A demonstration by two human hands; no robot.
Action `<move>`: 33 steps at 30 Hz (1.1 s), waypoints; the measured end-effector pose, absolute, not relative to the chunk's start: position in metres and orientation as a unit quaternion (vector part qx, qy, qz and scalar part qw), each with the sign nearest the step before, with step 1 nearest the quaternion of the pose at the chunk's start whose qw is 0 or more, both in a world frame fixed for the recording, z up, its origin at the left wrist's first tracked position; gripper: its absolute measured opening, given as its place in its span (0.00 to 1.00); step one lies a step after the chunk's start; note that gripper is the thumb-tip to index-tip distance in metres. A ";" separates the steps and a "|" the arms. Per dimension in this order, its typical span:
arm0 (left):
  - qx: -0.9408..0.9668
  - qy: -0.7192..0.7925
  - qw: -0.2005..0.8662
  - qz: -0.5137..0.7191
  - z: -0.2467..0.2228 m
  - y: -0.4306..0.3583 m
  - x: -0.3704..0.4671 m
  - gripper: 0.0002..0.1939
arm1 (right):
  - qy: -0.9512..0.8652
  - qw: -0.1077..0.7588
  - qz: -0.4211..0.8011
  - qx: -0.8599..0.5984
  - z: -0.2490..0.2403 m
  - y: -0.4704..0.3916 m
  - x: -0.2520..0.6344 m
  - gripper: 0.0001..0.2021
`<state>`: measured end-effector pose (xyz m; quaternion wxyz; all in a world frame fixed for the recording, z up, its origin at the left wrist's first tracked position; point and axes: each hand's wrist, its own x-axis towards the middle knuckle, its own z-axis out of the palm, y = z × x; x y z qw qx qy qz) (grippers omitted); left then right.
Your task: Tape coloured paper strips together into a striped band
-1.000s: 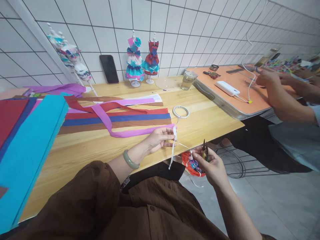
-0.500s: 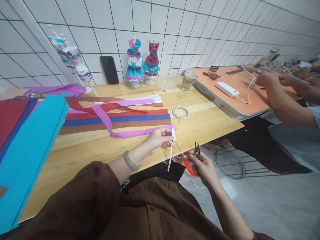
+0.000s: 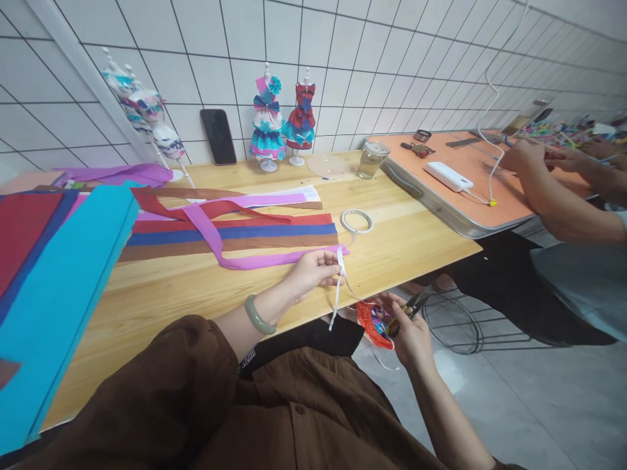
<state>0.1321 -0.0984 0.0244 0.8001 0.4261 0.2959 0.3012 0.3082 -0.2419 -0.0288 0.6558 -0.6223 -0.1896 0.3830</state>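
Observation:
My left hand (image 3: 316, 271), a bracelet on its wrist, pinches a narrow white strip (image 3: 337, 297) at the table's front edge. One end of the strip hangs below the fingers, and a thinner strand runs from it toward the right. Lower right, past the edge, my right hand (image 3: 410, 333) is closed around small dark-bladed scissors (image 3: 415, 305), which point to the upper right. Behind the left fingers ends a purple fabric strip (image 3: 259, 261). A roll of tape (image 3: 357, 222) lies just beyond. Whether the right fingers also hold the thin strand, I cannot tell.
Red, blue and brown strips (image 3: 289, 233) and a turquoise fabric piece (image 3: 73, 294) lie leftward. Two small dressed stands (image 3: 268, 127), a phone (image 3: 218, 137) and a lidded jar (image 3: 372, 160) stand at the back. An orange-red bag (image 3: 373, 326) sits below the edge. Another person's hands (image 3: 526, 156) are at right.
My right hand has moved slightly right and down, away from the left, and the scissors have swung from upright to pointing right. The left hand still holds the white strip in place.

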 end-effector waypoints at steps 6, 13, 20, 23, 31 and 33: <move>0.432 0.281 0.816 0.262 0.023 -0.099 0.132 0.11 | -0.311 0.557 0.426 -0.642 0.013 -0.252 0.286 0.22; 0.460 0.264 0.814 0.237 0.019 -0.099 0.130 0.17 | -0.319 0.464 0.575 -0.594 0.034 -0.246 0.260 0.23; 0.459 0.260 0.814 0.241 0.017 -0.097 0.132 0.19 | -0.307 0.463 0.595 -0.581 0.028 -0.246 0.256 0.20; 0.464 0.261 0.812 0.241 0.015 -0.097 0.132 0.19 | -0.306 0.459 0.595 -0.585 0.027 -0.246 0.256 0.20; 0.472 0.266 0.801 0.254 0.017 -0.097 0.132 0.18 | -0.308 0.447 0.599 -0.589 0.026 -0.243 0.254 0.21; 0.465 0.263 0.803 0.264 0.020 -0.098 0.132 0.17 | -0.308 0.448 0.598 -0.590 0.025 -0.243 0.255 0.21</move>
